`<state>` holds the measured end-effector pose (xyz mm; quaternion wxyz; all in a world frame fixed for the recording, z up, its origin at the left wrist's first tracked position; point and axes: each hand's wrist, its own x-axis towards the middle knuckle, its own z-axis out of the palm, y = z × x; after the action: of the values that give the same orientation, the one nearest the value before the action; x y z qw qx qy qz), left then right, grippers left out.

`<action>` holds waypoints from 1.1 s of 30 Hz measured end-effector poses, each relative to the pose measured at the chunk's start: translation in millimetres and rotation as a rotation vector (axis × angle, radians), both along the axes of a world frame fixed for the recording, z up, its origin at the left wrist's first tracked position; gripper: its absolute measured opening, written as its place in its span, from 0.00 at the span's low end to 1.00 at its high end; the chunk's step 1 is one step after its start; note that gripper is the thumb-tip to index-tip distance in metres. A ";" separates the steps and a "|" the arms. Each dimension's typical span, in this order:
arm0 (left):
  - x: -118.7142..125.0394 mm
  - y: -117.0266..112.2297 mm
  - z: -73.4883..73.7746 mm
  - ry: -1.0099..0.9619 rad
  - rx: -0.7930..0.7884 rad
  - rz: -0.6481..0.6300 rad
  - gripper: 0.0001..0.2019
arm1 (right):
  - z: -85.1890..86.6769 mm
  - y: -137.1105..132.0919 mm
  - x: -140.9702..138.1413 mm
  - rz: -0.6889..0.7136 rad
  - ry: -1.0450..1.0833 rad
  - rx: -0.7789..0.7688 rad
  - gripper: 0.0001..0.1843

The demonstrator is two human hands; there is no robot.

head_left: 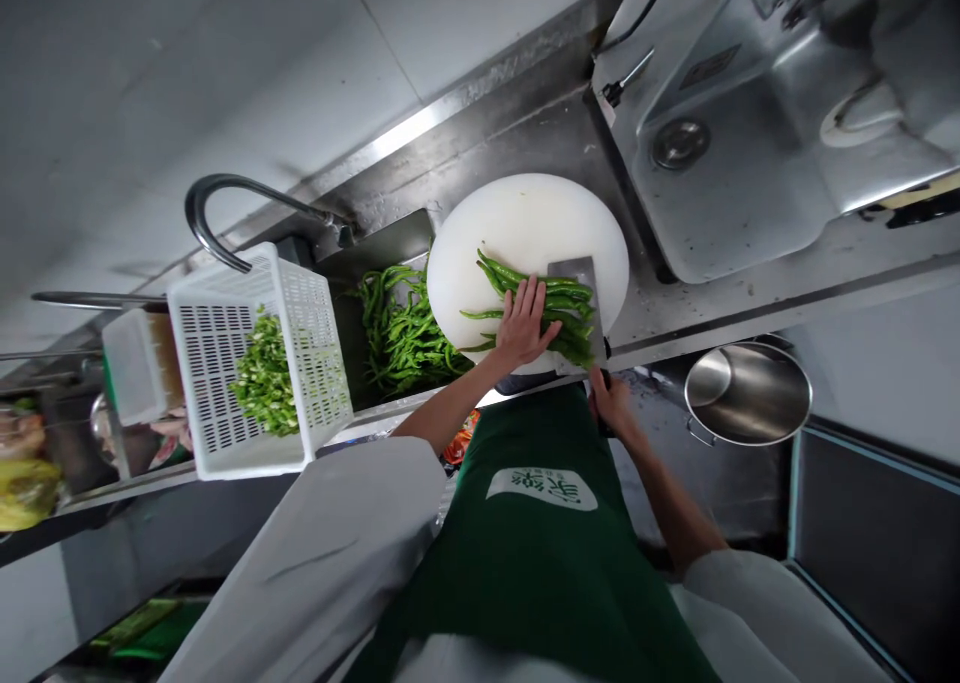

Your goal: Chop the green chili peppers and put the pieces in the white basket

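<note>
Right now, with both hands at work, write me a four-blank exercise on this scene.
The left hand rests on long green peppers lying on the round white ____.
The right hand grips the knife by its ____.
Cut green pieces sit in the white ____.
The apron's main colour is ____.

Missing words: cutting board; handle; basket; green.

Single head cam, looking fwd & down, wide FOV, tilted, near above cutting bd [525, 218]
</note>
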<state>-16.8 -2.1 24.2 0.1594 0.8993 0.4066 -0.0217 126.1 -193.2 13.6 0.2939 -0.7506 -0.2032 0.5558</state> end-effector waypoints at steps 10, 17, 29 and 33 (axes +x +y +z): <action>-14.5 16.3 2.5 0.025 0.072 0.070 0.42 | -5.1 16.1 -8.6 -0.061 0.037 0.036 0.35; -18.4 21.3 -13.0 0.006 0.061 0.051 0.44 | -1.4 12.3 -7.5 -0.021 0.044 0.023 0.33; -18.9 18.2 -18.8 -0.076 0.032 0.066 0.45 | -5.8 6.7 -30.1 -0.013 0.058 -0.015 0.31; -19.0 26.9 -9.0 -0.060 0.031 0.085 0.44 | -6.0 17.5 -40.2 -0.004 0.047 0.018 0.31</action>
<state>-35.8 24.8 15.2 0.1585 0.8838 0.4397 0.0185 85.8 -175.7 7.6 0.3065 -0.7349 -0.1999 0.5710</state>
